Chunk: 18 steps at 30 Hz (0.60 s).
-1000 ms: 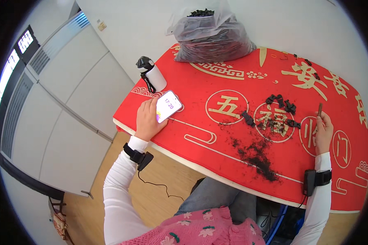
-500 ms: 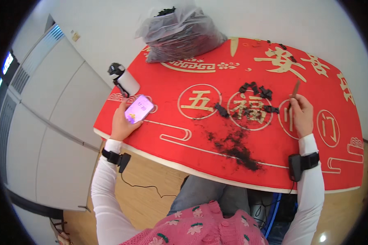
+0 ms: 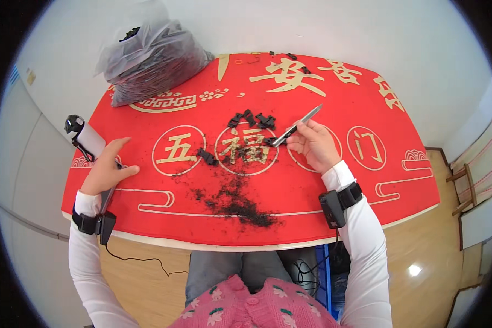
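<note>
While the left hand (image 3: 105, 170) splays, the right (image 3: 315, 146) grips a knife (image 3: 311, 113) slanting forward-right.

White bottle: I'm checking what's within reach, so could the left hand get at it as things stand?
Probably yes: the left hand looks open and is close to the white bottle, with nothing visible standing between them.

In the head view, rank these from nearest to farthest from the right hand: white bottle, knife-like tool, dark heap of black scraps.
From the right hand:
1. Knife-like tool: held in its fingers.
2. Dark heap of black scraps: left of the hand, toward the table's near edge.
3. White bottle: far left, beside the left hand.
</note>
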Available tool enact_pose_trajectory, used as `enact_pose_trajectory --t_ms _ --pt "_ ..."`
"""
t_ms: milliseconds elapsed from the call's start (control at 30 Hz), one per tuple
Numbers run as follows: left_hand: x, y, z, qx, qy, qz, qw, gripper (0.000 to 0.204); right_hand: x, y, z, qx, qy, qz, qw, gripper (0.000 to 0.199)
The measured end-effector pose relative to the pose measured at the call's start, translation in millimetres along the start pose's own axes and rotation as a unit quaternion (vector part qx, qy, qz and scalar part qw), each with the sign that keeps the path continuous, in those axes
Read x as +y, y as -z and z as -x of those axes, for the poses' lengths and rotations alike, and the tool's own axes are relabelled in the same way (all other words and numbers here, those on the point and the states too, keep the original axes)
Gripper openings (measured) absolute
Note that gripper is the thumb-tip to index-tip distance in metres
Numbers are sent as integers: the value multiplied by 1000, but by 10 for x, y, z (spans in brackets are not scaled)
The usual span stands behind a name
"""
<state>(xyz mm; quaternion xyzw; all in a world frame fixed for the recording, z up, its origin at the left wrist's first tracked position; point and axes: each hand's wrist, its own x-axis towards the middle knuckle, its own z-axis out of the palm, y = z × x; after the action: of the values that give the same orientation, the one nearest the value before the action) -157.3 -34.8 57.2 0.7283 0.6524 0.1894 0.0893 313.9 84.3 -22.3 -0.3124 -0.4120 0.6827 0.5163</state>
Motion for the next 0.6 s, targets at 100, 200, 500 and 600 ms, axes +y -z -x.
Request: enact_pose_trajectory --t_ms 100,200,500,600 --pt "468 -196 -274 -46 -81 18 995 72 -41 22 24 -40 -34 -36 998 14" --pt "886 -398 -484 -87 -148 43 984 66 -18 15 28 -154 -50 -158 974 16" --pt "1630 -900 -567 -68 -325 92 939 61 14 -445 309 -273 61 -223 934 21" --pt "1803 -978 -469 -64 -368 78 924 62 47 -472 345 -243 90 -275 926 22"
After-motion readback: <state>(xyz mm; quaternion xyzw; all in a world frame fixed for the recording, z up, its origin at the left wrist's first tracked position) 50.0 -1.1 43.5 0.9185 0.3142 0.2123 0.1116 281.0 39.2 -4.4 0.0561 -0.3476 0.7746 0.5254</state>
